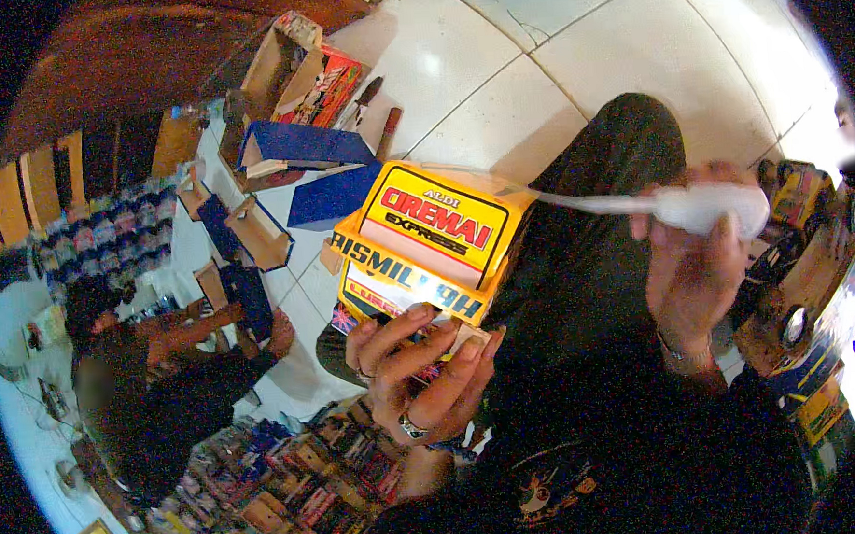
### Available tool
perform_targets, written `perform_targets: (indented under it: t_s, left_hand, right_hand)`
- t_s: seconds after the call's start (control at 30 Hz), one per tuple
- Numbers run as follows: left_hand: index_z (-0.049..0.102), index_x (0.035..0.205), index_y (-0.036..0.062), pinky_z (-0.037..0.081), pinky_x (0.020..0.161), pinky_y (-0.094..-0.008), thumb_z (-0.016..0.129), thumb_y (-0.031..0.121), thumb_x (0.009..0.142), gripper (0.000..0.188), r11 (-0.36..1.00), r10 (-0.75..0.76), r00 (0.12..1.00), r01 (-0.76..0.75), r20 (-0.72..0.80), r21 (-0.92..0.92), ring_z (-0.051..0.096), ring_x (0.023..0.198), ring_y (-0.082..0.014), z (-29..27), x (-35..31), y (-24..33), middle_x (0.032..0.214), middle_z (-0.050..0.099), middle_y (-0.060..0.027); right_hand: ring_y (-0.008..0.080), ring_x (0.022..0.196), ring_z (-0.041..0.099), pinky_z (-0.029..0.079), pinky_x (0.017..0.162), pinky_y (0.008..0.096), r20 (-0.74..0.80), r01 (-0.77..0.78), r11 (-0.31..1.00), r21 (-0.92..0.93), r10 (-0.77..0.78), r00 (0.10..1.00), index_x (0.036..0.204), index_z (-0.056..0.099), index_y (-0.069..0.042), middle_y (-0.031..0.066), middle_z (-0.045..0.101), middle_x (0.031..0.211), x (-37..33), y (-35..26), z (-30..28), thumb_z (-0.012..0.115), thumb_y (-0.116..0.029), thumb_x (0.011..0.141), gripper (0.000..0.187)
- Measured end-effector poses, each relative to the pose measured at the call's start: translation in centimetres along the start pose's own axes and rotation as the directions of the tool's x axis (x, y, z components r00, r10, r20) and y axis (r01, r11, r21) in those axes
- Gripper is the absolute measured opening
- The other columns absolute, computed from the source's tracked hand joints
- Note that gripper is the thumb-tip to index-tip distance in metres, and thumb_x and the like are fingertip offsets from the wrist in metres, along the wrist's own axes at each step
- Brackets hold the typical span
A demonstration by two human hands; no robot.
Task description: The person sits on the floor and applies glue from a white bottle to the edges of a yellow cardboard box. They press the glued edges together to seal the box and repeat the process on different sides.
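White tiled floor point(628, 24) takes up most of the space, bending at the edges because of the fisheye. Biggest thing on it is the wearer's own dark-clothed leg point(624, 150), knee up in the middle. Off to the left a co-worker point(174, 406) in dark clothes sits low beside some blue pieces, and near the bottom left there's a whole spread of small packed items point(303, 477), too grainy to sort out.

Main thing is a yellow box-shaped piece point(431, 233) with lettered panels, held up tilted in front of the knee. Just past it on the floor are an open blue box point(300, 143) and a flat blue panel point(337, 196).

Now the hands. Left hand point(419, 383) has the yellow piece from its near lower end, fingers curled and close together, tips pressed on the edge. Right hand point(694, 272) is well apart from the left one, closed around the fat end of a white tool point(710, 209). Its long thin pale tip points left at the yellow piece's upper right corner; too blurry to tell if they touch.

Smallest stuff: a knife point(368, 92) near the blue box, and a silver ring point(412, 426) on the left hand.
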State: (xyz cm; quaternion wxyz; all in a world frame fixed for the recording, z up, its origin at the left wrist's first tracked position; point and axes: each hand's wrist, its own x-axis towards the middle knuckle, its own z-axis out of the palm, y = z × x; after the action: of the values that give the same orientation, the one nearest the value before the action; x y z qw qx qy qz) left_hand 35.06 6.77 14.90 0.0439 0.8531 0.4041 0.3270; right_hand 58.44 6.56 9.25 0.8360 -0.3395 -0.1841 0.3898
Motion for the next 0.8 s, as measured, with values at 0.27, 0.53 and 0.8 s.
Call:
perform_targets:
  t_s: [0.27, 0.53, 0.8]
  left_hand:
    - [0.068, 0.102, 0.0301, 0.04, 0.098, -0.0415, 0.094, 0.017, 0.062, 0.049, 0.998, -0.012, 0.999, 0.014, -0.03, 0.056, 0.064, 0.104, -0.0198, -1.7, -0.7, -0.8, 0.102, 0.064, 0.007]
    - [0.071, 0.097, 0.0295, 0.042, 0.091, -0.0404, 0.093, 0.017, 0.063, 0.043, 1.0, -0.019, 0.997, 0.019, -0.07, 0.002, 0.063, 0.103, -0.0192, -2.1, -1.4, -1.1, 0.099, 0.067, 0.007]
    - [0.071, 0.095, 0.0286, 0.043, 0.082, -0.0387, 0.093, 0.016, 0.061, 0.043, 1.0, -0.012, 0.993, 0.009, -0.117, -0.029, 0.063, 0.101, -0.0191, -1.2, -1.5, -1.6, 0.096, 0.066, 0.0075]
  right_hand:
    - [0.0244, 0.05, 0.057, 0.049, 0.043, 0.0365, 0.099, -0.035, 0.989, -0.145, 0.049, 0.994, 0.108, 0.043, -0.003, 0.0131, 0.058, 0.083, -3.7, -1.7, 1.9, 0.071, -0.031, 0.086, 0.046]
    - [0.0186, 0.047, 0.051, 0.047, 0.047, 0.0372, 0.115, 0.015, 0.985, -0.169, 0.005, 0.993, 0.1, 0.046, -0.002, 0.0096, 0.054, 0.071, -4.5, -1.1, 3.4, 0.072, -0.03, 0.084, 0.041]
    - [0.0183, 0.044, 0.049, 0.046, 0.043, 0.0361, 0.212, -0.013, 0.978, -0.21, 0.058, 0.976, 0.099, 0.047, -0.001, 0.0101, 0.054, 0.074, -4.4, -0.8, 2.6, 0.073, -0.033, 0.083, 0.044]
